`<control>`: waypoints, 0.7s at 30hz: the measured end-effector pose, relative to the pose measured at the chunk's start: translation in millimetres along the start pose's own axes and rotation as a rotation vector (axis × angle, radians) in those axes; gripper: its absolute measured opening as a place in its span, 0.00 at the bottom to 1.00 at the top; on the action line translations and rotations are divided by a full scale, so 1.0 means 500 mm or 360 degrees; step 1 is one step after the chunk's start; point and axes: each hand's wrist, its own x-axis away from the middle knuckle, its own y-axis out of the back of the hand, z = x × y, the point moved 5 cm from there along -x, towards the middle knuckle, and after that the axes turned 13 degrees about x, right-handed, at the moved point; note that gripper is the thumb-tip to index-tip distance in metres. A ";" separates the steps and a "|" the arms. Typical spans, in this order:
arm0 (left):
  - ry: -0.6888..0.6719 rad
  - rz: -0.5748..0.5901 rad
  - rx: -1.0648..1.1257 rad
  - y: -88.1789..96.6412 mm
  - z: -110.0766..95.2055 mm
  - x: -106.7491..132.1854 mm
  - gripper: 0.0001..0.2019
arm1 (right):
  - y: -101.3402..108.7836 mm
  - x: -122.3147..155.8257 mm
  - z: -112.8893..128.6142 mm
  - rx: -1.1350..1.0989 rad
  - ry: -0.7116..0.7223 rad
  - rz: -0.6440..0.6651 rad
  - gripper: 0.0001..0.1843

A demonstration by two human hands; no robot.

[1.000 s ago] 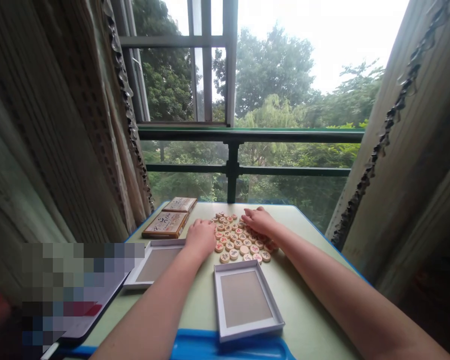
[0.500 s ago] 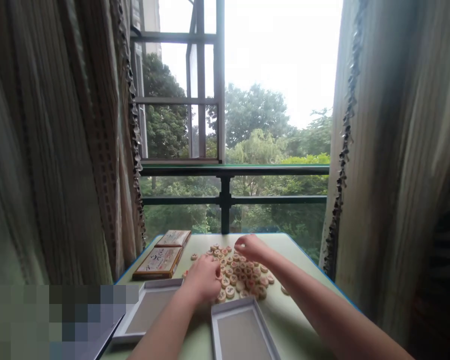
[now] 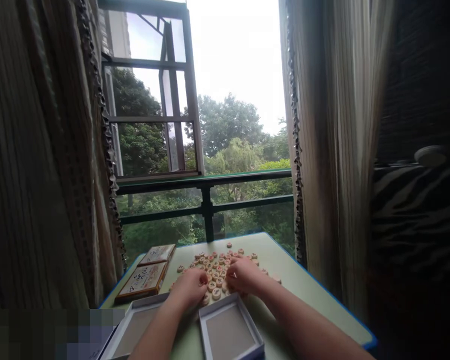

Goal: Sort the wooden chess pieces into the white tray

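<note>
Many round wooden Chinese chess pieces (image 3: 216,293) with red and dark characters lie in a loose heap on the pale green table (image 3: 300,300). At the heap's left edge is my left hand (image 3: 189,286), its fingers curled inward. Whatever those fingers may hold is hidden. My right hand (image 3: 245,274) reaches over the right side of the heap, with thumb and fingers bent down close together among the pieces. I cannot make out whether a piece is between them. A grey-lined open box tray (image 3: 230,332) stands just in front of the heap, between my forearms.
A second open tray (image 3: 137,327) sits partly behind my left forearm. Two printed box lids or boxes (image 3: 144,280) lie at the table's left side. Single pieces (image 3: 229,245) lie near the far edge. Beyond are a railing (image 3: 208,215), a window and curtains (image 3: 333,150).
The view has turned to the right and tilted. My right hand has come down from the far side of the heap into its right part. My left hand stays at the left edge.
</note>
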 end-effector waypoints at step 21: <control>0.0220 0.0019 0.0543 0.011 0.060 -0.012 0.19 | -0.025 -0.002 -0.005 -0.0380 0.0083 0.0233 0.10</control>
